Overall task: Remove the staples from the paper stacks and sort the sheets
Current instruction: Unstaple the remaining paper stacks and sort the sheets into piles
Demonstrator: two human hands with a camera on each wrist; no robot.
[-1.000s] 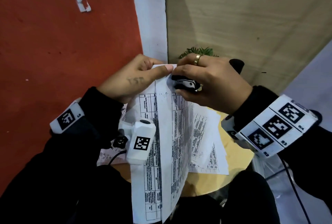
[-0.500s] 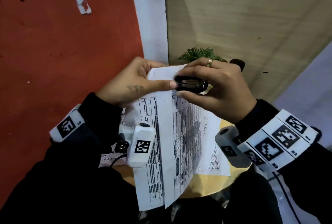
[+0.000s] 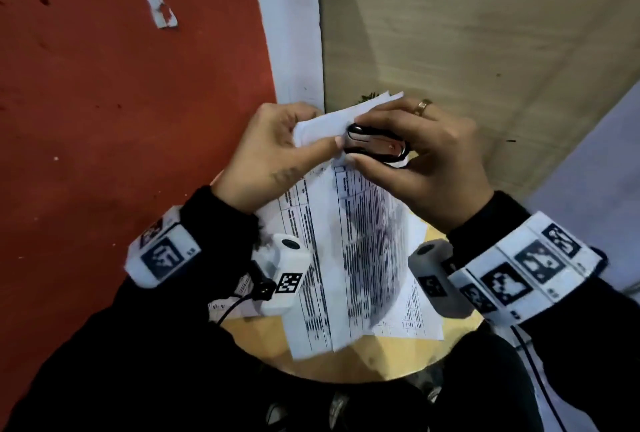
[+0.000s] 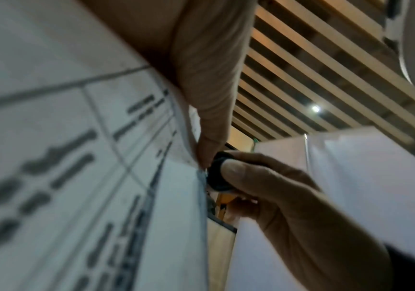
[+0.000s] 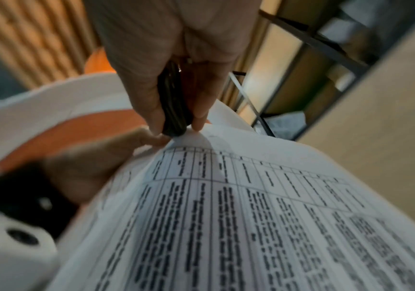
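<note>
A stapled stack of printed sheets (image 3: 349, 251) hangs in the air above a small round table (image 3: 346, 362). My left hand (image 3: 273, 151) pinches its top corner, thumb on the front, fingers behind. My right hand (image 3: 426, 161) squeezes a black staple remover (image 3: 375, 147) whose nose meets that corner beside the left thumb. The remover (image 4: 217, 173) shows end-on in the left wrist view and as a dark bar (image 5: 174, 110) between thumb and fingers in the right wrist view, pressed against the paper stack (image 5: 226, 216). The staple itself is hidden.
More printed sheets (image 3: 412, 314) lie flat on the yellow tabletop under the held stack. A red wall (image 3: 121, 120) stands to the left and a wooden panel (image 3: 467, 33) behind. A green sprig (image 3: 369, 97) peeks out behind the paper's top edge.
The stack's top corner has been bent back and now sticks up behind my right fingers. The staple remover has turned flatter and closed in on the corner. Both hands shifted slightly right.
</note>
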